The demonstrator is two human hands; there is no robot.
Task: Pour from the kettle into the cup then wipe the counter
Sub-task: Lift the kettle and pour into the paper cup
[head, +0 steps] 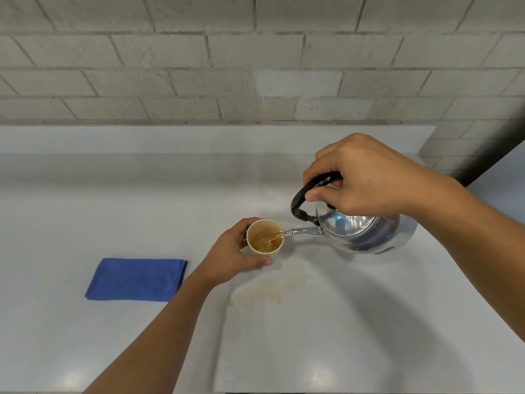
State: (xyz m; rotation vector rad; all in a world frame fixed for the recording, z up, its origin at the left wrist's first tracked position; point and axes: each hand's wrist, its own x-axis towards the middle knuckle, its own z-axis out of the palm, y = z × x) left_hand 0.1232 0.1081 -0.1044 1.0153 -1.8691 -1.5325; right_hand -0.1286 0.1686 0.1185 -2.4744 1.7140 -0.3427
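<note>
I've got the pale grey bench filling the view, with a wall of light brick along its far side. On the right the shiny metal kettle is off the bench, tipped to the left, and my right grip is clamped over its black handle, thumb along the near side and fingers curled over the top. The kettle body hangs just below and near of that hand.

To the left, lying flat and well apart from everything else, there's a folded blue cloth. My left grip is closed round the cup, holding it from its left and near sides, thumb across the near wall.

A faint brownish spill is on the bench just near of the cup. The cup is cream paper, upright, between the two hands, partly filled with amber liquid. The spout reaches to its right rim, and a thin stream is running in. I can't read any writing or brand on anything.
</note>
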